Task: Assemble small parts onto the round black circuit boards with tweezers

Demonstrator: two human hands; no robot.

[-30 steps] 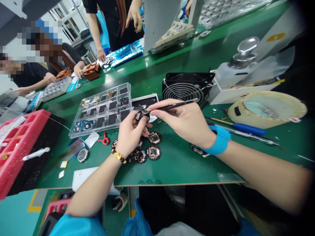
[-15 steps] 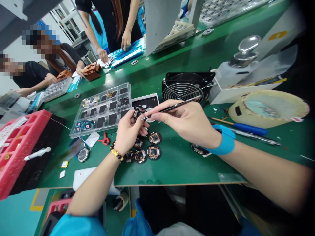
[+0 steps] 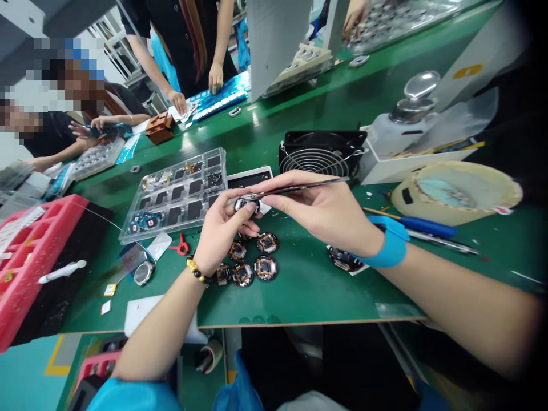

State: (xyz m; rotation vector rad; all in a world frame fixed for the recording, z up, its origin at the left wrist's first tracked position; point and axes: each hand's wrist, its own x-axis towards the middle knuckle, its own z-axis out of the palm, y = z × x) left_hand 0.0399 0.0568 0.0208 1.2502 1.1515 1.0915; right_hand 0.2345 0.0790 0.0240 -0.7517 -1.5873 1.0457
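A glossy green workbench (image 3: 325,299) slants across the frame, its front edge running along the lower part, with teal flooring (image 3: 29,365) at lower left. In the room beyond, at upper left and top centre, three people in black (image 3: 184,48) sit or stand at the far side, and one further co-worker's hand (image 3: 354,20) shows at upper right beside a grey upright panel (image 3: 278,40). At the centre, the left hand (image 3: 220,228) has its thumb and fingers clamped on one round black electronic module (image 3: 247,205). The right hand (image 3: 327,208), just beside it, pinches one slender dark metal tool (image 3: 317,184) between thumb and fingers; whether its tip touches the module cannot be told. At least five similar round black modules (image 3: 266,268) lie on the bench below the hands. Left of centre are one clear plastic compartment tray (image 3: 145,236), one small red plastic clip (image 3: 183,245) and two small flat pale rectangular pieces (image 3: 106,307); one red foam tray (image 3: 71,220) fills the left edge. Right of centre stand one black square fan (image 3: 323,138) and one round beige tub (image 3: 400,194), with one blue-handled tool (image 3: 432,225) near the tub.
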